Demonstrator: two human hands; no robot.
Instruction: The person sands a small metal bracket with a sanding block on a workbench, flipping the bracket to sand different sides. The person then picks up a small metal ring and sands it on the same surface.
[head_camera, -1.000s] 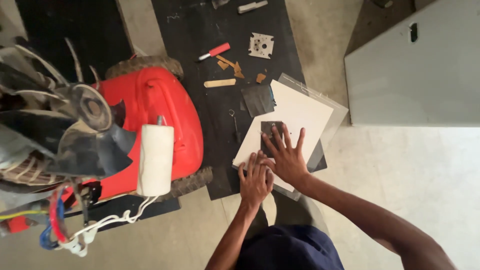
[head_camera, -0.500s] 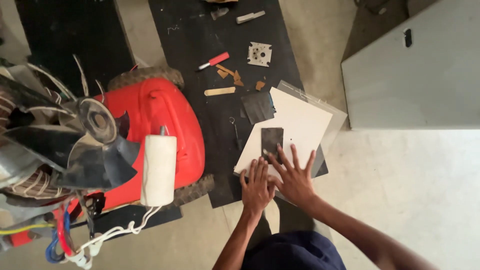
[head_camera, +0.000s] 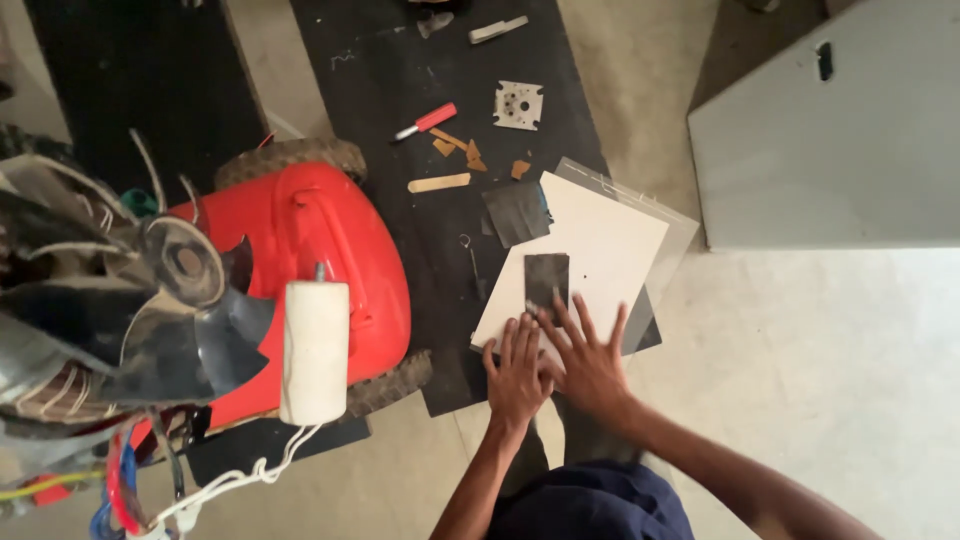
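Note:
A white board (head_camera: 610, 250) lies tilted on the floor over a black mat (head_camera: 420, 200). On it rests a small dark rectangular sheet (head_camera: 546, 279). My right hand (head_camera: 588, 355) lies flat with fingers spread on the board, its fingertips at the dark sheet's near edge. My left hand (head_camera: 517, 370) presses flat beside it on the board's near corner, holding nothing.
A red machine body (head_camera: 320, 260) with a white cylinder (head_camera: 314, 350) and a dark fan (head_camera: 150, 310) stands at left. A red-handled tool (head_camera: 427, 121), a square metal plate (head_camera: 519, 105), wood bits and another dark sheet (head_camera: 515, 212) lie on the mat. A grey panel (head_camera: 830, 140) stands at right.
Both hands have slid back toward me along the board; the right hand came off the dark sheet, now only touching its near edge. The view shifted slightly.

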